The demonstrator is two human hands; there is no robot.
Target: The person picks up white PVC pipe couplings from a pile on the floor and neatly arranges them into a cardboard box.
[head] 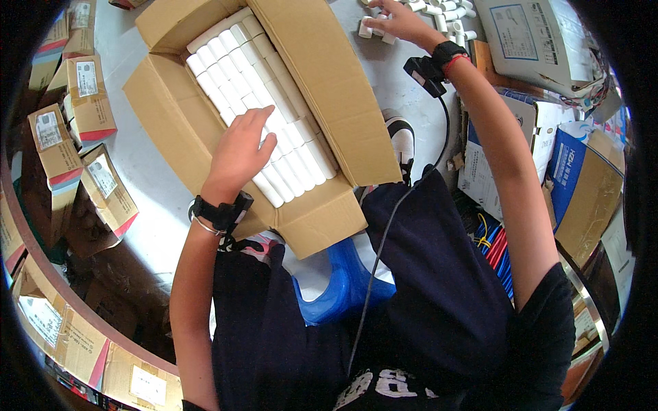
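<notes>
An open cardboard box point(318, 82) stands before me on the floor, its flaps folded out. Inside, short white plastic pipe fittings point(239, 61) lie end to end in close rows. My left hand point(244, 146) lies over these rows, thumb spread from the fingers, with nothing seen in its grasp; the fittings beneath the palm are hidden. At the top edge, my right hand point(398, 20) reaches into a loose heap of white plastic tee fittings point(455, 25). Its fingers are spread around a few of them, and whether it grips one is unclear.
A blue plastic stool point(334, 287) shows between my legs. Labelled cartons point(87, 97) line the left. On the right are a white carton point(540, 41), a blue-and-brown carton point(586, 190) and coiled wires point(496, 246). A black cable point(390, 221) trails from my right wrist device.
</notes>
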